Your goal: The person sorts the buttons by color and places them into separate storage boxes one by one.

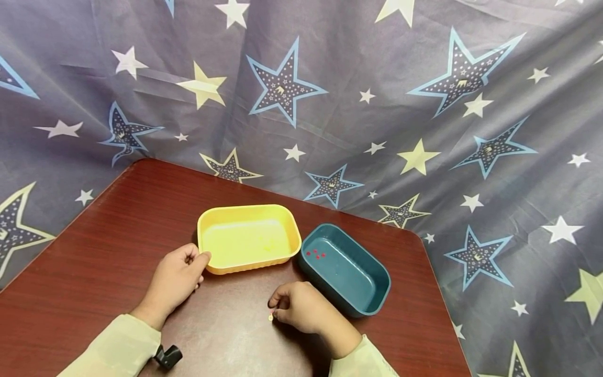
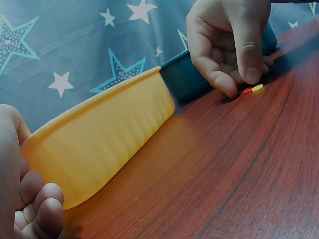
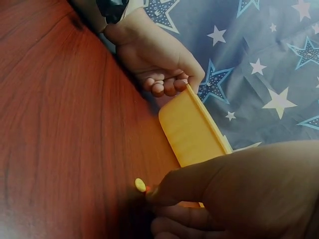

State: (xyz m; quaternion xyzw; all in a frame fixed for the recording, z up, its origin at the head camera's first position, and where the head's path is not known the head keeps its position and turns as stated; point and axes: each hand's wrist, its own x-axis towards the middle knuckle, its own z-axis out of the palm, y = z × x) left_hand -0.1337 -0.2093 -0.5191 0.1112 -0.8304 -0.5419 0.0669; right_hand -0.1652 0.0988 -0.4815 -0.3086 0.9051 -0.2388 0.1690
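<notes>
A yellow rectangular box (image 1: 249,264) stands on the table, its near left corner pinched at the rim by my left hand (image 1: 176,280). In the left wrist view, the other fingers of that hand curl against the box's outside wall. My right hand (image 1: 306,309) is low over the tabletop, in front of a teal box (image 1: 372,309). Its thumb tip is at a small red disc (image 2: 247,90) and a yellow disc (image 2: 257,88), side by side. A gap shows between thumb and index finger. The right wrist view partly hides the red disc (image 3: 147,188) behind the thumb.
Several small red pieces (image 1: 316,254) lie in the teal box, and faint yellow ones (image 1: 268,248) in the yellow box. The boxes touch or nearly touch at one corner. A star-patterned curtain (image 1: 339,131) hangs behind the brown table (image 1: 118,235).
</notes>
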